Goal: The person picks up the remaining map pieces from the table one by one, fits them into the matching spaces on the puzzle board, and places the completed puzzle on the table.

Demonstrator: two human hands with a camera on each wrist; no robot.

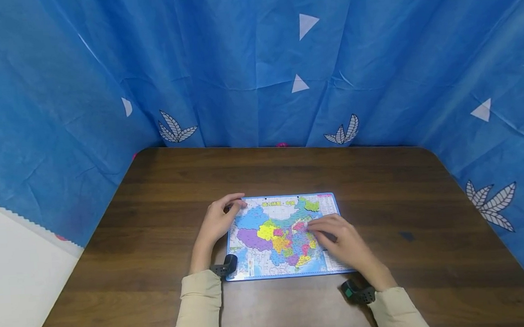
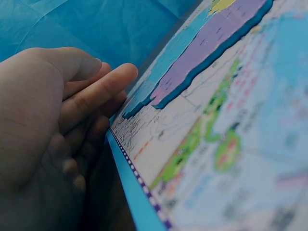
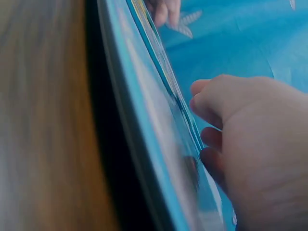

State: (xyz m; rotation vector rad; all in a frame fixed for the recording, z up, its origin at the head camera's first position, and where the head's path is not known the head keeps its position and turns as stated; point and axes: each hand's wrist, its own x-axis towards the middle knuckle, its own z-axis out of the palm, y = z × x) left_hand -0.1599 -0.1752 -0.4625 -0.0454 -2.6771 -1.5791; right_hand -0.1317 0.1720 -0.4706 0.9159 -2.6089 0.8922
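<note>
A magnetic map puzzle board (image 1: 261, 266) with a blue border lies on the table, covered in coloured province pieces. At its upper left corner is my left hand (image 1: 219, 217), fingers loosely bent beside the border with nothing between them. In the left wrist view a raised purple piece (image 2: 202, 57) lies beyond the left hand (image 2: 72, 106). My right hand (image 1: 340, 238) reaches over the board's right side, its fingertips close together at a pink piece (image 1: 299, 226). I cannot tell whether a small piece is between them. The right wrist view shows the right hand (image 3: 260, 139) close against the board's surface.
The dark wooden table (image 1: 158, 240) extends around the board. A blue patterned curtain (image 1: 237, 60) hangs behind its far edge. A white surface (image 1: 17, 278) is at the left. Each wrist wears a black strap with a camera (image 1: 225, 267).
</note>
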